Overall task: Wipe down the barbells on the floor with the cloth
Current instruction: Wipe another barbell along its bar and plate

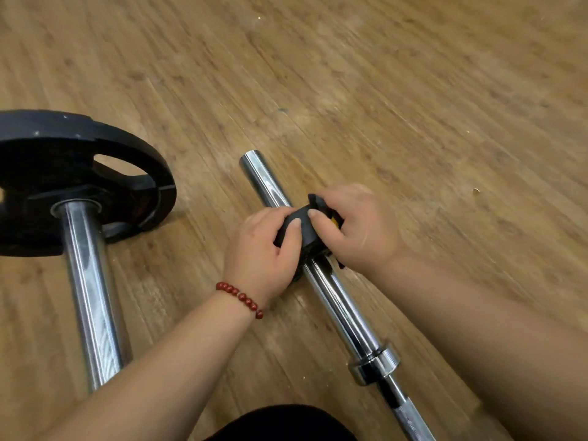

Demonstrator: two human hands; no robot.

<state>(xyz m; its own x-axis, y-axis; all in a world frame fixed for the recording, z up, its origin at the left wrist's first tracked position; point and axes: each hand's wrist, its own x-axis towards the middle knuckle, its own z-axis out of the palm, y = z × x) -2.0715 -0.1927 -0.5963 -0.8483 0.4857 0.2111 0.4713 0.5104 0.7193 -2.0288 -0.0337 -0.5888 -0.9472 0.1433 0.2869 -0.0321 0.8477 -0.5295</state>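
Two barbells down on the wooden floor (381, 90) here. The right barbell (343, 313) has a bare chrome sleeve, and there's a black collar clamp (299, 222) with a bit of yellow on it, sitting about midway along. Both hands are on that clamp: left hand (257, 253) and right hand (359, 227), fingers (291, 232) curled round it, thumbs on top. The left barbell (89, 281) lies near, black plate (63, 154) on its end. Red bead bracelet (240, 297) on the left wrist.

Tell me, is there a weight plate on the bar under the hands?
No: that bar carries only a black clamp; the weight plate sits on the other bar.
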